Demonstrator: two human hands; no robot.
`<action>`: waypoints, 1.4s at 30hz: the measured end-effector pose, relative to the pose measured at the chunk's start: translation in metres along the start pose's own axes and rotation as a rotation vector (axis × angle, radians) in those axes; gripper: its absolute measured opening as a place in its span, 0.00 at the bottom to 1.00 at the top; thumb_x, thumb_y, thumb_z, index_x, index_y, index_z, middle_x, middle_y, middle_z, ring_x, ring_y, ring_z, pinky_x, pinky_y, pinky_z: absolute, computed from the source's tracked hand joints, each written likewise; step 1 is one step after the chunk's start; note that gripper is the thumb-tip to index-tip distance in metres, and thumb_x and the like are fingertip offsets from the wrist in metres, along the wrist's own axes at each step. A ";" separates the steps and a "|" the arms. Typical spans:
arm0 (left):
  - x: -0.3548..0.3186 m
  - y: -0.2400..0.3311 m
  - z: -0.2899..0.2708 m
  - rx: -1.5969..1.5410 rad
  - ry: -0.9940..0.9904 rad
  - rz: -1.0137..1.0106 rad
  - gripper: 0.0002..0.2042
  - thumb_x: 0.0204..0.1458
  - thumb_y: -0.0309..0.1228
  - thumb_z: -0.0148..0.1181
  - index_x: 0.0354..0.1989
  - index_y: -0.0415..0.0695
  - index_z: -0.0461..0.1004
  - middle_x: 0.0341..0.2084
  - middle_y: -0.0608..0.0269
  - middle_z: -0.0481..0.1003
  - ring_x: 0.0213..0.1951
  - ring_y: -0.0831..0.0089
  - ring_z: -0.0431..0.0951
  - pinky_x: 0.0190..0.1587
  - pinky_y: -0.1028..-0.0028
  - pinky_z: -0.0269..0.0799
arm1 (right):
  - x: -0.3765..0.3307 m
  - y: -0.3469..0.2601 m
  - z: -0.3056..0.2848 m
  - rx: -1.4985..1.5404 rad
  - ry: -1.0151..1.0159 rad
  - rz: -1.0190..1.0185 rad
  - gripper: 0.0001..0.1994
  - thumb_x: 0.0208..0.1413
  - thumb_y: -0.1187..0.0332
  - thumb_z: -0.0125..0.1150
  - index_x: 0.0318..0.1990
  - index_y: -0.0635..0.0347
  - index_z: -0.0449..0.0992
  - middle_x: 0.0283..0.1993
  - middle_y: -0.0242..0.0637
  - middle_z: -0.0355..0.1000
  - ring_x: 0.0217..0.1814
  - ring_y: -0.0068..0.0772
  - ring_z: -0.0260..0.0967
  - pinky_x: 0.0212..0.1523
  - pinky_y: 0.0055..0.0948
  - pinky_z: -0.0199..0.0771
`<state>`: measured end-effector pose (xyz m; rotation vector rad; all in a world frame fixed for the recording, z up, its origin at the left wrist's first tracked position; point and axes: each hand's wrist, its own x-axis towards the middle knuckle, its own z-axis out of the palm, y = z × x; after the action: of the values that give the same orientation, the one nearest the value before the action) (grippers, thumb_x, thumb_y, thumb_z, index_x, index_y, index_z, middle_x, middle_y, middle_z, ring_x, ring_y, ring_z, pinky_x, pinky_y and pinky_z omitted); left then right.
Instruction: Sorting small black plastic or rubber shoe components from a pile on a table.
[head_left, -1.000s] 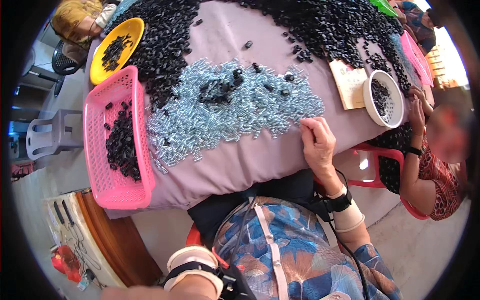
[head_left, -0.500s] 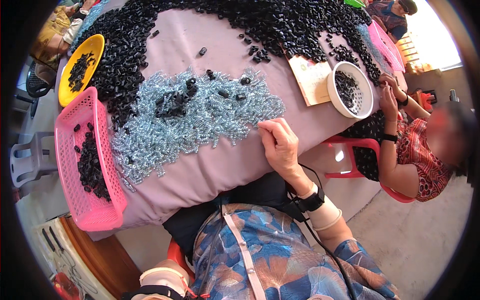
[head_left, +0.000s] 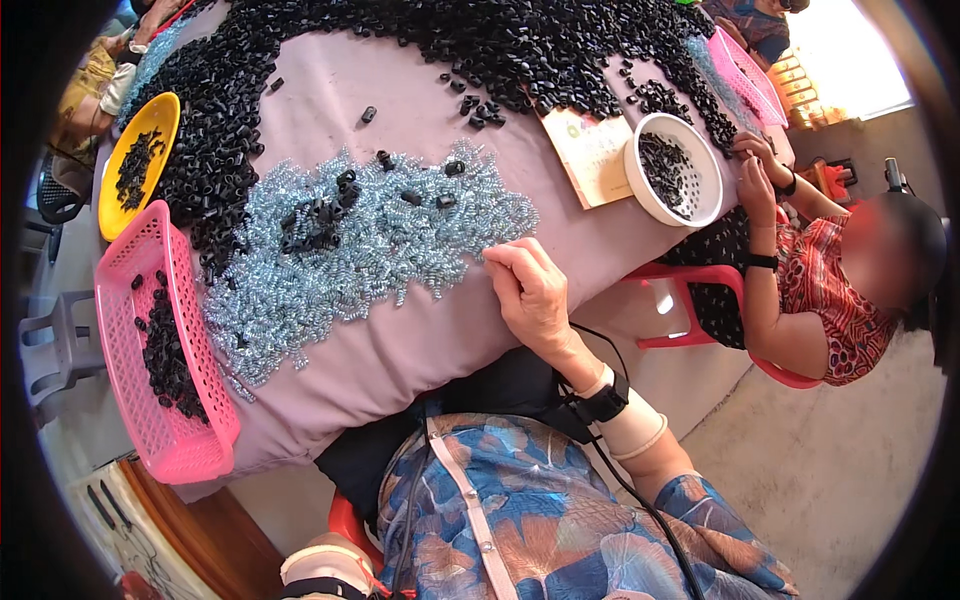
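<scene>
My right hand (head_left: 530, 295) is closed, knuckles up, beside the right end of a spread of small shiny coil springs (head_left: 350, 265). Its thumb and fingertips are pressed together near the springs; whatever they hold, if anything, is hidden. Several short black tube-like pieces (head_left: 318, 225) lie on top of the springs. Of my left arm only the banded forearm (head_left: 325, 568) shows at the bottom edge, and that hand is outside the picture.
A pink basket (head_left: 222, 400) of black pieces stands at the left, near a yellow bowl (head_left: 112, 180). Black pieces (head_left: 440, 50) heap across the back. Right of centre are a booklet (head_left: 590, 165) and a white colander (head_left: 712, 195), beside a seated co-worker (head_left: 835, 290).
The whole view has shifted, so most of the table appears farther left. My right hand keeps its closed pose and its place beside the springs.
</scene>
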<state>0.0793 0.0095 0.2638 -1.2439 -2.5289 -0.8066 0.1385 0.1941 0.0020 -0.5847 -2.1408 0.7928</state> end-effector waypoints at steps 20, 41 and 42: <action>-0.005 0.003 0.010 -0.362 -0.021 -0.076 0.05 0.53 0.30 0.53 0.31 0.42 0.68 0.27 0.62 0.73 0.28 0.73 0.75 0.32 0.71 0.70 | -0.001 -0.001 0.001 0.016 0.005 0.004 0.07 0.46 0.82 0.58 0.34 0.62 0.74 0.30 0.38 0.69 0.27 0.34 0.69 0.28 0.26 0.69; -0.014 0.022 0.029 -0.739 -0.072 -0.114 0.07 0.54 0.32 0.53 0.34 0.41 0.67 0.28 0.60 0.73 0.29 0.71 0.75 0.35 0.70 0.70 | -0.004 0.003 0.001 0.060 0.055 -0.018 0.08 0.45 0.82 0.58 0.33 0.61 0.73 0.28 0.37 0.68 0.27 0.37 0.69 0.27 0.28 0.70; -0.015 0.022 0.030 -0.756 -0.070 -0.121 0.07 0.54 0.32 0.53 0.35 0.41 0.67 0.28 0.60 0.73 0.29 0.71 0.75 0.35 0.70 0.70 | -0.004 0.003 0.001 0.059 0.056 -0.019 0.08 0.45 0.82 0.58 0.33 0.62 0.73 0.28 0.38 0.68 0.27 0.37 0.69 0.27 0.28 0.70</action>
<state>0.1072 0.0271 0.2410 -1.3079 -2.4348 -1.8924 0.1401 0.1937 -0.0026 -0.5494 -2.0623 0.8169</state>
